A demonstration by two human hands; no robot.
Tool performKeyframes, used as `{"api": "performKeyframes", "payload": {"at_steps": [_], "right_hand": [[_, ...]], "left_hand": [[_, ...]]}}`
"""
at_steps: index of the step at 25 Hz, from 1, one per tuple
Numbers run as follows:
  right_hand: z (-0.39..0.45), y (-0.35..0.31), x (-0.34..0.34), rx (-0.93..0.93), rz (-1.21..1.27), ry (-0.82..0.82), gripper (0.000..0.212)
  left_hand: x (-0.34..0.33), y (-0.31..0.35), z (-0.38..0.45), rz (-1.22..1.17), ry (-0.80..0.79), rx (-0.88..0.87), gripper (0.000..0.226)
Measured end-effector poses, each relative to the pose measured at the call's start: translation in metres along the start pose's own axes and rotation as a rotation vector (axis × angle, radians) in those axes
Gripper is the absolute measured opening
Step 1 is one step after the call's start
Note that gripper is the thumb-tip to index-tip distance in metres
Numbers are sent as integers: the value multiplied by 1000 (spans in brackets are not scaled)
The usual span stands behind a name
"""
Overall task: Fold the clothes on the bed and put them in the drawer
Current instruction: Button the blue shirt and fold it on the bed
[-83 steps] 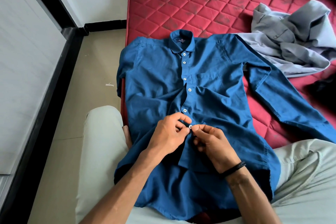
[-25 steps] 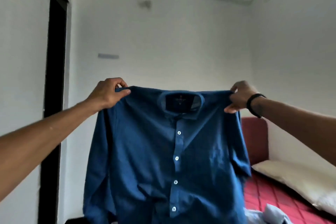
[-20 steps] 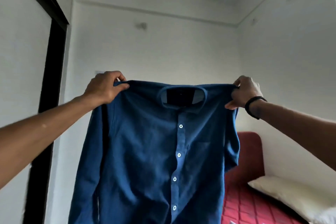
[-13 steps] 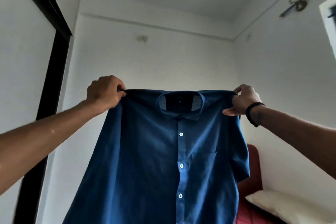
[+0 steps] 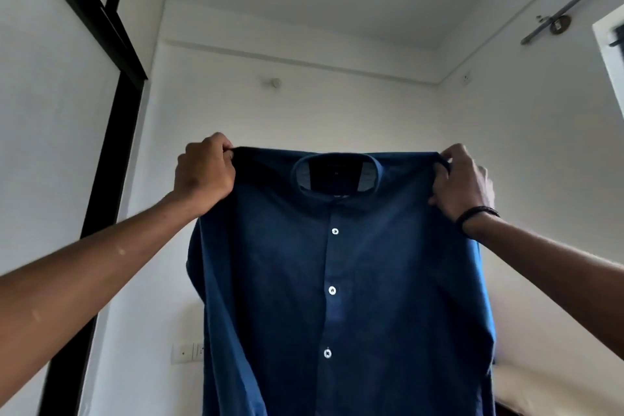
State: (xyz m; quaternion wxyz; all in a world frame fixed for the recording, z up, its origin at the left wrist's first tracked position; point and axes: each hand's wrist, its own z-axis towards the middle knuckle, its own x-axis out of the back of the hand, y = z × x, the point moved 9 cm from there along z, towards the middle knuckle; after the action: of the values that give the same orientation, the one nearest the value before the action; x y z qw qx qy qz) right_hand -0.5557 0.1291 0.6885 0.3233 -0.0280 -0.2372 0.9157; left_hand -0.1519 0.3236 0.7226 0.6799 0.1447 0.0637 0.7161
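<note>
Left hand (image 5: 204, 172) curled tight round one shoulder seam of the blue button-up shirt (image 5: 337, 280), right hand (image 5: 462, 184) pinching the other shoulder, black wristband (image 5: 476, 214) just below it. Shirt hanging full length between the two, front facing this way, collar (image 5: 334, 174) up top and centred, white buttons (image 5: 332, 290) done up in a line down the placket. Big change from a few seconds back: was lying flat on the red mattress getting its last buttons fastened, now lifted clear and held up high against the white wall (image 5: 304, 105), raised a touch more than half a second ago too. Looks like buttoning is finished and this is the shake-out before flipping it face down for the actual fold. Bed mostly hidden behind the shirt, only a pale pillow (image 5: 553, 385) peeking out low to the shirt's right. Drawer nowhere in view, so plenty left to do.
</note>
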Motion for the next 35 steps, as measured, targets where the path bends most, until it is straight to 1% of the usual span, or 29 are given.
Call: {"api": "performKeyframes", "payload": {"at_steps": [1,2,3,4,6,8,9,11,12,13,15,16,18,21,23,25,27,29,31,33,35], "right_hand": [[2,-12,5,173,-162,13,9],[2,-23,9,325,-263,26,9],[4,-32,13,441,-307,41,9],[9,-38,18,502,-292,59,9],[26,-43,28,532,-208,99,14],[47,-48,31,526,-160,113,21],[57,-49,29,516,-162,100,28],[75,-49,17,462,-178,43,40],[81,-44,4,415,-178,-12,42],[84,-35,-13,352,-170,-79,38],[80,6,-65,205,-158,-221,25],[71,32,-97,147,-166,-287,21],[41,89,-169,72,-180,-398,19],[-21,159,-259,-31,-170,-500,21],[-53,192,-301,-76,-142,-503,24],[-60,206,-323,-89,-117,-480,28],[-49,207,-330,-62,-87,-430,31],[-36,203,-324,-32,-50,-396,34],[-33,200,-307,-10,-17,-382,33],[-48,198,-285,14,-15,-393,30],[-83,201,-262,17,4,-412,27]], "left_hand": [[9,7,3,44,56,-92,16],[17,10,8,51,91,-158,16],[23,13,12,61,116,-227,17],[26,18,17,77,132,-312,17],[31,27,23,112,152,-482,18],[35,30,35,121,152,-565,23],[32,31,43,122,124,-583,26],[16,28,60,110,28,-570,32],[0,22,67,95,-41,-542,33],[-19,14,69,88,-115,-506,34],[-75,-17,59,113,-310,-386,36],[-111,-40,45,136,-424,-315,38],[-189,-89,2,185,-607,-233,40],[-288,-155,-75,226,-768,-141,37],[-333,-189,-107,222,-787,-73,33],[-352,-202,-114,216,-730,-44,31],[-356,-204,-103,197,-641,-45,30],[-349,-202,-93,174,-560,-36,30],[-330,-196,-92,149,-512,-43,31],[-305,-188,-108,119,-514,-67,29],[-278,-184,-144,119,-529,-66,26]]}}
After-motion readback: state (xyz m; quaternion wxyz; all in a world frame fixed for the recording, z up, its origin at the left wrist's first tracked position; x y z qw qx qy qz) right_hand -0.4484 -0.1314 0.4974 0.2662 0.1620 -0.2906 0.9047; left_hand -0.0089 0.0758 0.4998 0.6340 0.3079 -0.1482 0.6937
